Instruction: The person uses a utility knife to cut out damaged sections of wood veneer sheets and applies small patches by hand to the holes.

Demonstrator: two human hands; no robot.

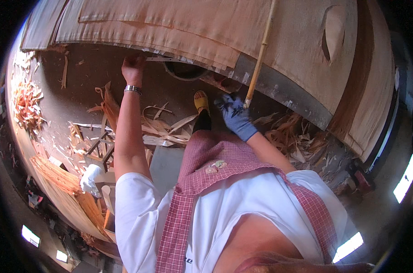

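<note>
My left hand [133,68], bare and with a metal-band wristwatch [132,89], is closed at the near edge of the wood veneer sheets [206,27]. Its fingertips are in shadow, and what they hold is unclear. A thin pale strip [161,59] lies just to its right along that edge. In a blue-grey work glove, my right hand [234,111] is closed around the lower end of a bamboo stick [261,50]. The stick runs away from me across the veneer. Farther right, one sheet has a long split with a raised flap [335,34].
A dark round tub [186,71] is partly under the table's metal edge [288,88]. Veneer scraps [295,136] litter the floor on both sides of me. At left stand a wooden frame [99,150] and a white bundle [91,179], beside a stack of veneer [63,175].
</note>
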